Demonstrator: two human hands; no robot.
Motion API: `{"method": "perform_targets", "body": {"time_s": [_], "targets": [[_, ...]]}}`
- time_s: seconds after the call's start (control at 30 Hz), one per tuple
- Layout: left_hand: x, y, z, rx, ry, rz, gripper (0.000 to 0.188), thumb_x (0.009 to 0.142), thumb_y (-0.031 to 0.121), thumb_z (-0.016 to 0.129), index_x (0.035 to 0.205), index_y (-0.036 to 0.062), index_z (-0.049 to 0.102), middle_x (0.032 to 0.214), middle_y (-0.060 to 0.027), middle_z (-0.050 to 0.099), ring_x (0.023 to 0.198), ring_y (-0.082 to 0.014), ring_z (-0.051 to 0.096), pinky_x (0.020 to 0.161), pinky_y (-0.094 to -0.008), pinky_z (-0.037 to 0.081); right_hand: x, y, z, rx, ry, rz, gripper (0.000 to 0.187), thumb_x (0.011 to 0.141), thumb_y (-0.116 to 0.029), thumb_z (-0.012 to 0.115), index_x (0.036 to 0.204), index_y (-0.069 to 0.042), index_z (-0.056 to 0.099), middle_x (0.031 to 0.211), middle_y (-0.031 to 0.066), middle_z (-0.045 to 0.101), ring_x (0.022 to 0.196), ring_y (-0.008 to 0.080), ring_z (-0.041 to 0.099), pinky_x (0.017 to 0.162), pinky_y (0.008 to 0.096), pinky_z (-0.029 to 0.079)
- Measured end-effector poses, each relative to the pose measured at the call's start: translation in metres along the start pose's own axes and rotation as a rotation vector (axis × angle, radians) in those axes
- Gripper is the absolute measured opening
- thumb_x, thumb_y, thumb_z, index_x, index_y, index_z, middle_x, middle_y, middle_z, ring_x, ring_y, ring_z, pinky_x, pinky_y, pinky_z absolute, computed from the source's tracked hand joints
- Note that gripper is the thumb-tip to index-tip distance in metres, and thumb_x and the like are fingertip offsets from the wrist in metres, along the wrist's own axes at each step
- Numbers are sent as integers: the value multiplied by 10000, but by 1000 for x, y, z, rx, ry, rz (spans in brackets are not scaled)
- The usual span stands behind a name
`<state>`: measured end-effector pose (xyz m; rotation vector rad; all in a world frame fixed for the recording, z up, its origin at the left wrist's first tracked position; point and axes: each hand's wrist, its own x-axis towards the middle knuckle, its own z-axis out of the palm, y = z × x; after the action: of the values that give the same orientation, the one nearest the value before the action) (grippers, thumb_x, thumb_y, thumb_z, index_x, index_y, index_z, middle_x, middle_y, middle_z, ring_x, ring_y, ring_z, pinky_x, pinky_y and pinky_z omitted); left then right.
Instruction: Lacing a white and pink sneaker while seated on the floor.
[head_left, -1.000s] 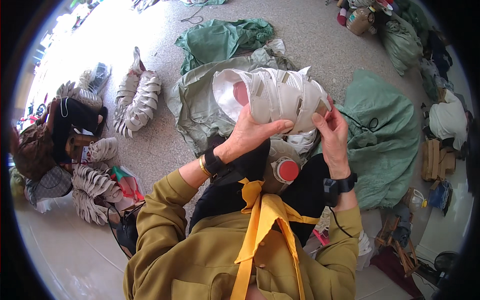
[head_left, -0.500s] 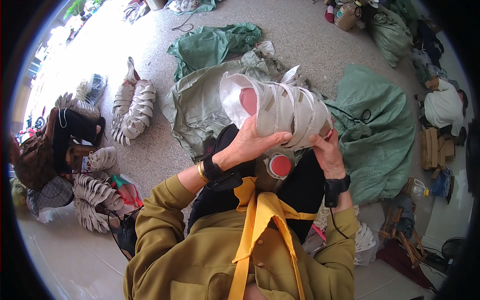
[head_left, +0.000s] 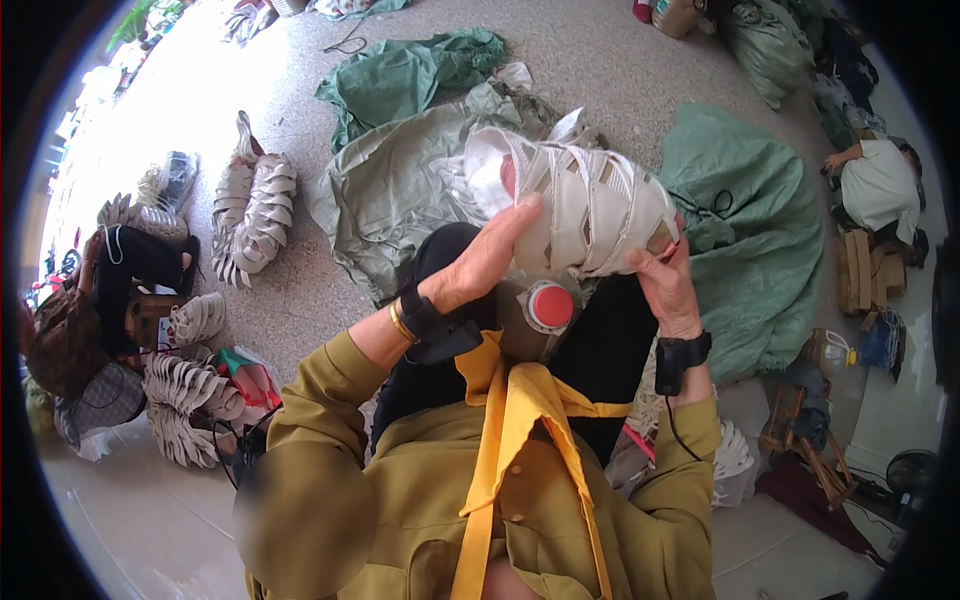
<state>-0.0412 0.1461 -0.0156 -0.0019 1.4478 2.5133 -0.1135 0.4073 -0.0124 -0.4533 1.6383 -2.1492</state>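
A white strappy shoe upper [head_left: 590,205] is held up in front of me, over my knees. Through its wide opening at the left a pinkish-red part shows inside. My left hand [head_left: 498,250] grips the opening's near edge; its fingers are partly hidden behind the upper. At the narrow right end, my right hand [head_left: 665,275] pinches the upper, thumb on the near side. Just below it, between my knees, stands a drab container with a red round cap [head_left: 550,306].
Nested white strappy uppers [head_left: 255,210] lie on the floor at left, with another pile [head_left: 185,400] nearer. Green cloth sacks [head_left: 745,240] spread beyond my knees and to the right. A person in a white top [head_left: 880,190] is at far right; wooden stools stand nearby.
The upper has turned slightly, so more of its crossed straps faces me. My left hand has shifted along the opening edge, its thumb now higher. The whole view has shifted a little.
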Motion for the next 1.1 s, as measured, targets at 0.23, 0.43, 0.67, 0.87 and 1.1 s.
{"method": "perform_targets", "body": {"time_s": [0.23,0.43,0.67,0.87,1.1], "targets": [[-8,-22,7,-308,-141,-65,615,1081,168,543,1614,71,251,1587,-83,408,1472,-239,394,1226,-448,322,-24,-59,2,-592,-68,-82,592,784,-126,894,1288,45,636,1153,108,729,1057,183,686,951,324,530],[-33,-69,12,-588,-187,-212,596,1047,121,570,1591,110,326,1563,-77,454,1447,-240,435,1219,-445,327,-47,-75,33,-990,-217,-109,500,716,-125,894,1148,36,700,1049,165,754,979,257,720,890,351,539],[-65,-87,16,-527,21,-331,499,1021,57,587,1499,102,448,1453,-61,561,1319,-205,563,1113,-385,467,-61,-60,53,-1038,-305,60,504,691,-82,869,1147,32,689,1024,212,744,982,387,723,871,398,550],[-89,-136,29,-310,389,-495,477,996,83,631,1425,15,434,1283,-109,623,1219,-197,620,1000,-342,560,-79,-32,74,-1228,-487,9,546,724,-84,830,1209,30,608,952,278,683,929,481,655,790,514,521],[-77,-148,47,373,543,-495,743,898,129,542,1529,-95,221,1401,-393,512,1354,-468,502,1160,-441,386,-89,-17,65,-1336,-480,70,473,733,-50,814,1147,29,600,951,302,664,947,525,612,792,538,479]]}}
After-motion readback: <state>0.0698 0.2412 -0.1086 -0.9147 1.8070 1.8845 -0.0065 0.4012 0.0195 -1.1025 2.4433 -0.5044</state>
